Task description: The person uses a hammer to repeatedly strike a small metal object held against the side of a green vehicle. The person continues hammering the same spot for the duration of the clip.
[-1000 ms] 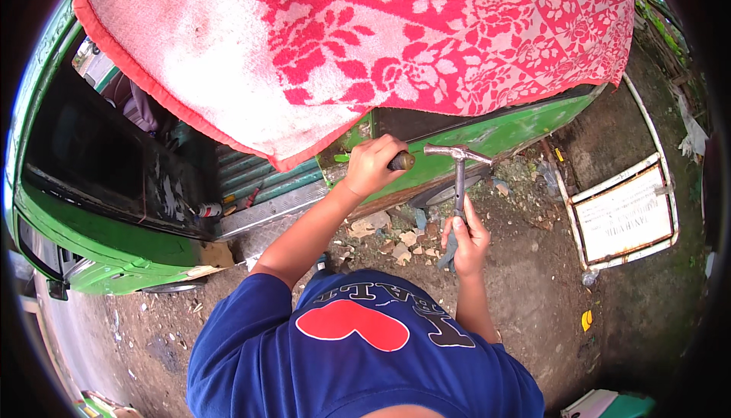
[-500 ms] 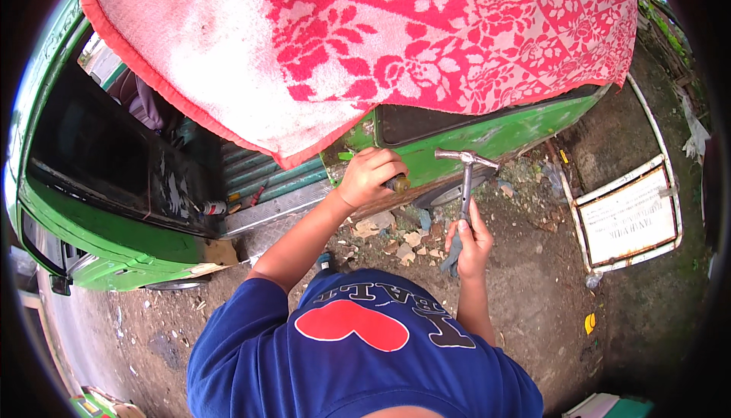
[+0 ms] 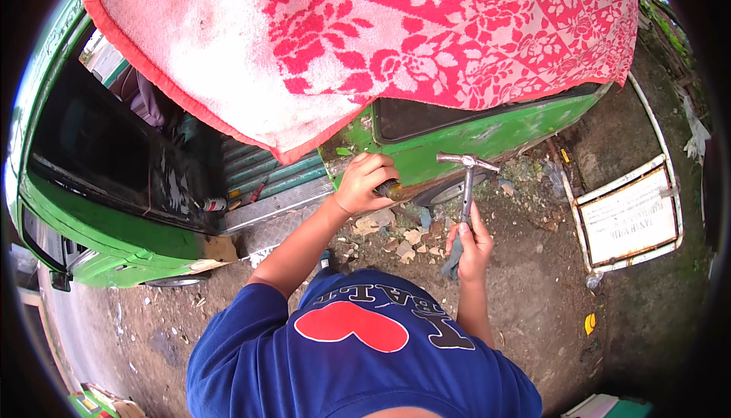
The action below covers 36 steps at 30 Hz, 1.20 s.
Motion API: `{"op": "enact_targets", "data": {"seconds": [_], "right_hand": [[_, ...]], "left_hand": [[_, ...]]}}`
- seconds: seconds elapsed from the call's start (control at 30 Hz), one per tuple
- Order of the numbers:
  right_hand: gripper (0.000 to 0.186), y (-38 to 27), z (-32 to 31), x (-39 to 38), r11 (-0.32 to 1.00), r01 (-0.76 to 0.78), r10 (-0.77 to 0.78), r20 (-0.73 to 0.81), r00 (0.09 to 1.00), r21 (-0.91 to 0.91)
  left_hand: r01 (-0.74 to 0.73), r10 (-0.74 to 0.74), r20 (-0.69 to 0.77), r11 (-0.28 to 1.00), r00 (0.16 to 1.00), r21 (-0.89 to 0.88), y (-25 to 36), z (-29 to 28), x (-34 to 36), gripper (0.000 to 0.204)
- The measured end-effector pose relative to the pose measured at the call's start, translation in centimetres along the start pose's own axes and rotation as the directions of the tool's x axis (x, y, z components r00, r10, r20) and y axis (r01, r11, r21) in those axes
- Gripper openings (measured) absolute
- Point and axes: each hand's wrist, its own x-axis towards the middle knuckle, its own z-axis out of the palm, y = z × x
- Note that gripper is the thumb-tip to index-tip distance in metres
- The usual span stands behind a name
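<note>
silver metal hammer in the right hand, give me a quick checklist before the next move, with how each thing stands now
1. Silver metal hammer gripped by the bare right hand: ok, fingers around its handle.
2. Dark cylindrical object with a brownish end gripped by the bare left hand: ok.
3. Hammer head apart from the left hand: ok, a gap shows.
4. Far end of the dark object touching the green-painted vehicle: cannot tell, the hand hides it.
5. Brown dirt ground free of debris: not ok, pale broken chips lie beside the vehicle.
</note>
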Motion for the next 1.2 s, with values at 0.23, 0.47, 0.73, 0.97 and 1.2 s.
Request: {"op": "enact_targets", "data": {"seconds": [0.23, 0.47, 0.73, 0.97, 1.2], "right_hand": [[0.05, 0.0, -0.3, -0.3, 1.0, -0.019, 0.018, 0.026, 0.999, 0.019], [0.05, 0.1, -0.5, -0.6, 0.999, -0.038, 0.038, 0.019, 0.999, -0.007], [0.051, 0.0, -0.5, -0.6, 0.999, -0.048, 0.048, 0.026, 0.999, -0.012], [0.051, -0.5, -0.1, -0.4, 0.999, -0.044, 0.045, 0.041, 0.998, -0.016], [0.051, -0.3, -0.1, 0.0, 0.999, -0.037, 0.038, 0.09, 0.995, -0.01]], "left_hand": [[0.021, -0.025, 0.087, 0.999, 0.996, 0.042, 0.1, 0.1, -0.7, 0.035], [0.042, -0.045, 0.116, 0.999, 0.992, 0.028, 0.5, 0.5, -1.3, 0.035], [0.081, -0.082, 0.074, 0.997, 0.994, 0.019, 0.4, 0.5, -1.7, 0.034], [0.229, -0.257, -0.125, 0.953, 0.958, -0.199, -0.3, -0.8, -1.1, 0.032], [0.283, -0.509, -0.299, 0.778, 0.807, -0.561, -2.5, -3.1, -2.3, 0.036]]}}
